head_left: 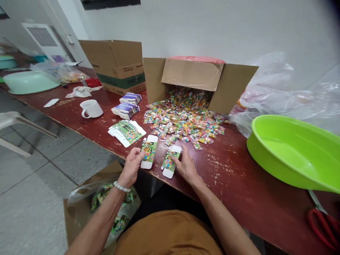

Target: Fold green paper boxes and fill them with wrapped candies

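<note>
My left hand [132, 164] pinches the edge of a small green printed candy box [149, 152], its white end flaps sticking out at top and bottom. Between the thumb and fingers of my right hand [187, 164] is a second green candy box [170, 161], also with white flaps showing. Both boxes are close to the table's front edge, a short gap apart. Just beyond my left hand lies a fanned stack of flat green box blanks [127, 132]. Small clear packets of colourful candies [183, 122] spill across the table from a tipped carton [192, 74].
A white mug [91, 108] and purple-and-white card stacks [126, 109] stand to the left, before an upright carton [119, 67]. Rightward are a lime-green basin [292, 152] and red-handled scissors [322, 226]. Below the table edge, a lined carton [77, 209] holds green packages.
</note>
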### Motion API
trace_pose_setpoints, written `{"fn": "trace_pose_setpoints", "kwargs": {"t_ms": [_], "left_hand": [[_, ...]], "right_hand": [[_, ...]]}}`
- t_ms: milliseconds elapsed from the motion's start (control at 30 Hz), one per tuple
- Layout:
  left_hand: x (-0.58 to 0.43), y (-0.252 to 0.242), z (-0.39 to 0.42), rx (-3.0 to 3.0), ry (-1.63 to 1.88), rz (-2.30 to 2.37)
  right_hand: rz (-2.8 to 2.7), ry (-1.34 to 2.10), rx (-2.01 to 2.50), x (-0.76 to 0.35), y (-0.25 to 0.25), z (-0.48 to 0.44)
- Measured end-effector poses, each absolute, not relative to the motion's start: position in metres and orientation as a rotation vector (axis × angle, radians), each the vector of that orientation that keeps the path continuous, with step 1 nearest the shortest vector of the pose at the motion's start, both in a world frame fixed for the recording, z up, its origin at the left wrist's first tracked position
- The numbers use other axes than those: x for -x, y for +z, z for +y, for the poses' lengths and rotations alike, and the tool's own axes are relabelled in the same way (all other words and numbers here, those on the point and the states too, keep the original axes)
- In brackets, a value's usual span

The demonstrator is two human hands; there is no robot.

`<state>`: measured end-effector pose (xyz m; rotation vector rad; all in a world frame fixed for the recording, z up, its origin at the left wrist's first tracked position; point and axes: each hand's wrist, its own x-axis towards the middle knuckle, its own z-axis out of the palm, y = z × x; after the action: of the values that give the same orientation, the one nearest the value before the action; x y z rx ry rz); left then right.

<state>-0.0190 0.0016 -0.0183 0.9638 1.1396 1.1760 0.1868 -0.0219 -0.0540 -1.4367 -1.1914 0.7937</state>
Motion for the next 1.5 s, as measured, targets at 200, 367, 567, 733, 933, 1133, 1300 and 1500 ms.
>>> {"fn": "trace_pose_setpoints", "kwargs": {"t_ms": [200, 367, 567, 733, 933, 1133, 1300, 1500], "left_hand": [[0.007, -0.008, -0.032, -1.017, 0.987, 1.011], [-0.008, 0.003, -0.059, -0.832, 0.474, 0.591], [-0.015, 0.008, -0.066, -0.855, 0.470, 0.527], [-0.017, 0.012, -0.067, -0.926, 0.569, 0.626], [-0.021, 0.007, -0.065, -0.969, 0.737, 0.877], [-0.025, 0.004, -0.057, -1.181, 0.870, 0.925], [-0.028, 0.004, -0.066, -1.246, 1.175, 1.051], [-0.026, -0.002, -0.068, -1.287, 1.124, 1.048]], "right_hand": [[-1.287, 0.856, 1.293, -0.185, -0.022, -0.036], [-1.098, 1.358, 1.010, -0.173, -0.008, -0.053], [-1.115, 1.630, 0.849, -0.180, 0.004, -0.070], [-1.166, 1.628, 0.787, -0.181, 0.006, -0.078], [-1.061, 1.586, 0.870, -0.177, -0.003, -0.077], [-0.999, 1.300, 1.062, -0.178, -0.004, -0.070], [-0.942, 1.184, 1.094, -0.180, -0.009, -0.069], [-0.986, 1.192, 0.995, -0.178, -0.021, -0.070]]}}
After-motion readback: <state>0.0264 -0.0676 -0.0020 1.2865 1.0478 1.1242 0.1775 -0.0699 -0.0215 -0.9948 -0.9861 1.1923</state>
